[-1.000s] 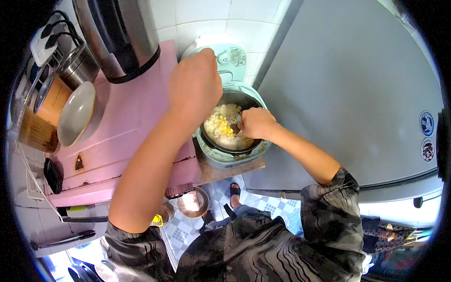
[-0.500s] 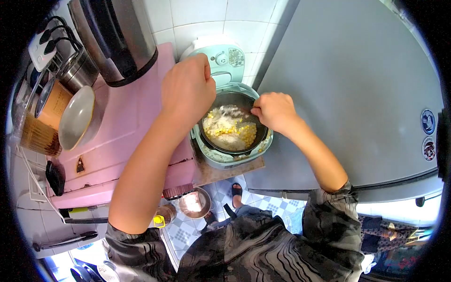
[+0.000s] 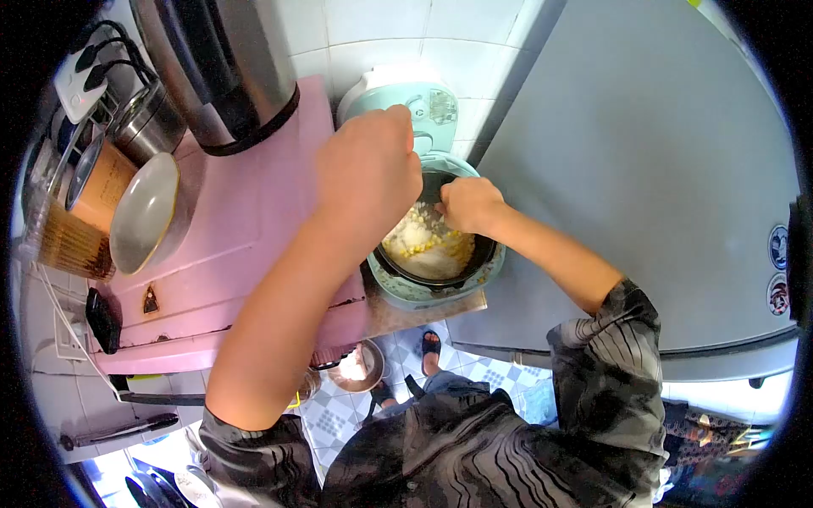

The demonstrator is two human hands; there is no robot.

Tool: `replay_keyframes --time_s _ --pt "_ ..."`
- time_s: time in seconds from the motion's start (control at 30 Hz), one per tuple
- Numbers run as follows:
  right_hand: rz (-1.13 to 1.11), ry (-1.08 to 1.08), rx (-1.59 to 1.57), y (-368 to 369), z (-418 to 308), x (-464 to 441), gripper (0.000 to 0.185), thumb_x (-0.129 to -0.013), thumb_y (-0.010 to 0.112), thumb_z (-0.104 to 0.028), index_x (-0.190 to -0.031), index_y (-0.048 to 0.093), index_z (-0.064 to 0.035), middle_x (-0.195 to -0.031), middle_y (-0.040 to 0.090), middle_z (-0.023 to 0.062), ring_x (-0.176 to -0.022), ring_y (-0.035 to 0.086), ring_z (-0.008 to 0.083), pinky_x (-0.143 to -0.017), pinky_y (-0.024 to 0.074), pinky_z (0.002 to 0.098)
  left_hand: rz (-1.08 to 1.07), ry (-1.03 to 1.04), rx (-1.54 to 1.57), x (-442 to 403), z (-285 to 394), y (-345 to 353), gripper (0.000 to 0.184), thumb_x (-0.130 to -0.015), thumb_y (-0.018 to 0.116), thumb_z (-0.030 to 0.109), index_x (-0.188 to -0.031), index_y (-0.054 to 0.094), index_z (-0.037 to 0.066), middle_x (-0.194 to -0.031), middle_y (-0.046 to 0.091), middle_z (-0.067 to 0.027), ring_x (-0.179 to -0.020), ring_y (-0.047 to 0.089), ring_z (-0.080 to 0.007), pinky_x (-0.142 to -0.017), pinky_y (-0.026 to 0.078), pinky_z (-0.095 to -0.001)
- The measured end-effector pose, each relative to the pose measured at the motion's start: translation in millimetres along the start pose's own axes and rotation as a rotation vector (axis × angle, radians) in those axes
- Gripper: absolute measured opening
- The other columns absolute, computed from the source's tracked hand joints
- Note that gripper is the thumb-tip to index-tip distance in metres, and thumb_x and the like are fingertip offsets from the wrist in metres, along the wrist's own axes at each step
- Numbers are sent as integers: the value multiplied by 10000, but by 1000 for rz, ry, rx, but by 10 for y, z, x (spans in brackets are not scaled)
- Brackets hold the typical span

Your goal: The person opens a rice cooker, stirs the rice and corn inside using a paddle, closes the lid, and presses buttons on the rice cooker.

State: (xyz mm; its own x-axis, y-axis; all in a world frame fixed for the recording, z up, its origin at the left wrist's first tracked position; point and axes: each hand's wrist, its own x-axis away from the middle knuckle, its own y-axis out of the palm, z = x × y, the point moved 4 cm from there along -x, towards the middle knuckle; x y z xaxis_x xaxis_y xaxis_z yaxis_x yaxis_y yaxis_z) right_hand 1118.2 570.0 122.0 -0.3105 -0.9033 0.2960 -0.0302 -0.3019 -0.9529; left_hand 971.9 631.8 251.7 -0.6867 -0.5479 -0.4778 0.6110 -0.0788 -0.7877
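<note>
I saw the left hand (image 3: 373, 165) and right hand (image 3: 471, 206) curled; I could not tell what either gripped. The pot (image 3: 486, 254) of corn mixture (image 3: 428, 245) sat between pink table (image 3: 246, 229) and refrigerator (image 3: 627, 169), limiting sideways clearance. Since the previous frame, the right hand had shifted inward.

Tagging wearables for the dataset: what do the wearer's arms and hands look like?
Short, loose sleeves: left sleeve and right sleeve both black and grey, with pale wavy lines. No cables or markings visible. Left hand and right hand are ungloved; no watch or bracelet shows. Rings: can't tell.
</note>
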Motion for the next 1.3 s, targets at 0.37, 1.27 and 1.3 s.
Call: replay_keyframes --time_s 0.37,1.27,1.3 --pt "-144 -48 -385 347 125 46 345 -779 582 -349 -625 653 -49 -596 610 111 -641 609 263 -610 456 376 -5 -27 16 21 -57 -8 40 -699 562 32 -732 541 31 -741 595 -145 -729 590 -321 -644 470 -433" --pt "435 130 29 -215 306 818 148 -793 590 -203 -715 652 -93 -750 625 82 -716 623 261 -596 485 373 18 22 -17 21 -60 0 34 -694 555 41 -720 542 24 -709 596 -155 -707 590 -337 -624 457 -441" --pt "461 90 173 -110 257 677 145 -786 576 -181 -692 648 -97 -727 628 81 -710 631 248 -594 494 362 16 26 -15 21 -61 4 34 -694 555 41 -720 542 24 -709 596 -155 -707 590 -337 -624 457 -441"
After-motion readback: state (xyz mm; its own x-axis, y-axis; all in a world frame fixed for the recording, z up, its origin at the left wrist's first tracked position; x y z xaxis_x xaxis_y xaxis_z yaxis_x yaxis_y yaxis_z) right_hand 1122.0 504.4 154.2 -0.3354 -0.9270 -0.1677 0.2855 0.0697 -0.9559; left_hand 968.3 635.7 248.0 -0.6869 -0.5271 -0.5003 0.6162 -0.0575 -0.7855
